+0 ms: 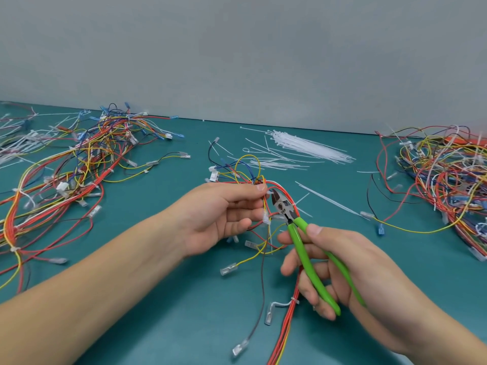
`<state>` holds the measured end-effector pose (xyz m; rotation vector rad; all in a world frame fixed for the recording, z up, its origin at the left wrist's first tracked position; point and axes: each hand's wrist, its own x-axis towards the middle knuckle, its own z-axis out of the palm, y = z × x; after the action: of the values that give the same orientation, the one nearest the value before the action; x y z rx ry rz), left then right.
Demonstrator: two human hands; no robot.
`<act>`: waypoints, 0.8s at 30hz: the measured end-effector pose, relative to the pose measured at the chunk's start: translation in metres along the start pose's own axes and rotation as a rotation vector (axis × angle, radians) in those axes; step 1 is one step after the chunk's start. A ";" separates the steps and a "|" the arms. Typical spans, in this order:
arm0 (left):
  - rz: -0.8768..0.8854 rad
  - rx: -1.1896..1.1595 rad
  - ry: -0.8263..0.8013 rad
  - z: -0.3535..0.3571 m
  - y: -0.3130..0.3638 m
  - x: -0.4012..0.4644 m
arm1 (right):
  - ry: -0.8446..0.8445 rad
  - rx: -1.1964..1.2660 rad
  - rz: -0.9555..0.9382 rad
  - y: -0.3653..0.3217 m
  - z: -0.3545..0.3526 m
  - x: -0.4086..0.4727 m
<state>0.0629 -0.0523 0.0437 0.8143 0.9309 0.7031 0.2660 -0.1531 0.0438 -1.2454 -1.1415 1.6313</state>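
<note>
My left hand (pixel 224 214) pinches a wire harness (pixel 286 322) of red, orange and yellow wires just above the teal table, thumb and fingers closed on the bundle near a white cable tie (pixel 266 217). My right hand (pixel 334 262) grips green-handled cutters (pixel 303 243), fingers wrapped round both handles. The dark jaws point up and left and sit right beside my left thumb, at the tie's end on the bundle. Loose ends with clear terminals hang below the hands.
A large tangle of tied harnesses (pixel 79 167) covers the left of the teal table (pixel 163 299). Another pile of wires (pixel 442 175) lies at the right. A bundle of white cable ties (pixel 308 148) lies behind the hands, near the grey wall.
</note>
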 end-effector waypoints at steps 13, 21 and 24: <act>0.036 0.165 -0.001 -0.003 0.000 0.000 | -0.029 -0.012 0.068 -0.006 -0.007 -0.001; 0.110 0.279 0.066 -0.004 -0.003 0.002 | -0.049 -0.005 0.084 -0.006 -0.008 -0.002; 0.117 0.275 0.084 -0.003 -0.005 0.004 | -0.028 -0.017 0.064 -0.004 -0.004 -0.002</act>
<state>0.0626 -0.0511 0.0369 1.0959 1.0770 0.7244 0.2706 -0.1532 0.0480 -1.2851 -1.1451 1.6940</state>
